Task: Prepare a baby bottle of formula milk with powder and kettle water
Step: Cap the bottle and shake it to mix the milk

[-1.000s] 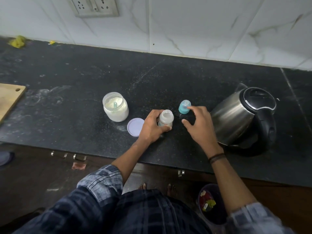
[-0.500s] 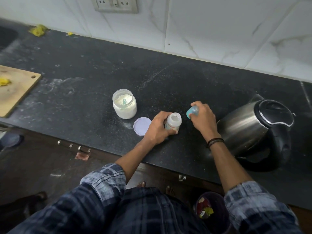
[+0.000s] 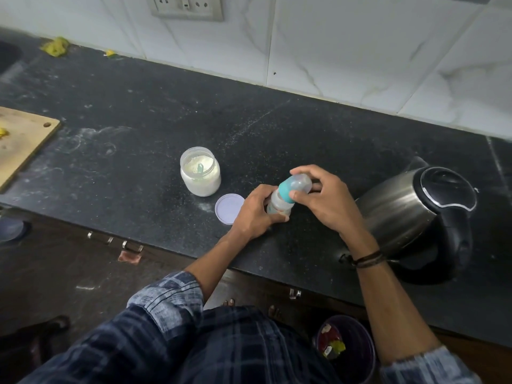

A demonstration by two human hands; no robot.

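Nearly done, I'd say: left hand (image 3: 256,210) is gripping the bottle (image 3: 278,205) on the counter (image 3: 138,162), and right hand (image 3: 324,200) is pinching the teal teat cap (image 3: 295,187), tilted, at its neck. Bottle fill is unclear. Powder jar (image 3: 201,173) is sitting open, partly full, with its lid (image 3: 229,208) alongside. Kettle (image 3: 410,214) is closed. Tightening and shaking are likely remaining.

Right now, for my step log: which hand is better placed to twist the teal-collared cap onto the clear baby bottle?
Right: the right hand pinches the teal-collared cap; the left hand grips the clear baby bottle.
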